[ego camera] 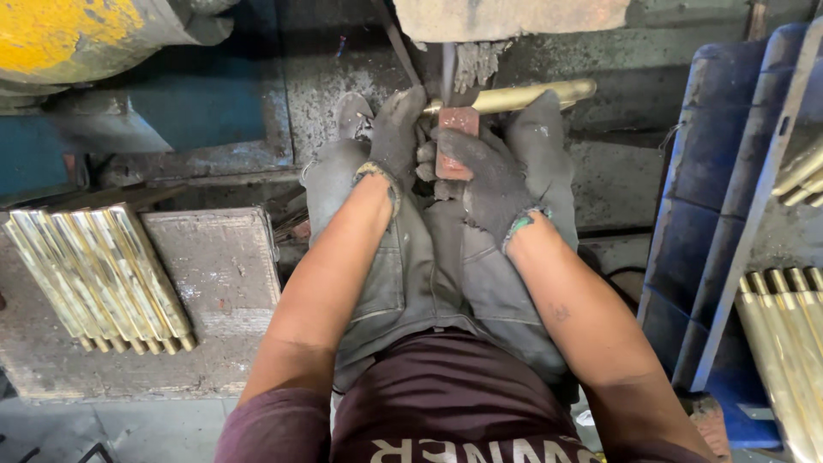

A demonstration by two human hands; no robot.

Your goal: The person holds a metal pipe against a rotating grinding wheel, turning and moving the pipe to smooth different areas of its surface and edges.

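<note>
Both hands wear dark grey knitted work gloves and meet above the person's knees, which are clad in worn grey trousers (403, 283). The right hand (484, 176) is clenched around a small reddish-brown rectangular block (455, 137), gripping it upright with the fingers wrapped over its lower half. The left hand (396, 137) sits just beside it, fingers curled up against a long golden brass rod (514, 97); it touches the rod's left end, though whether it fully grasps it I cannot tell. The rod lies nearly level, running to the right from the hands, just behind the block and under a rusty, grimy machine part (506, 21) at the far edge. On the near left, a row of similar brass rods (99, 279) rests side by side on a dusty grey slab (219, 283). More brass rods (784, 343) lie at the right, beside a blue plastic crate (711, 197).
</note>
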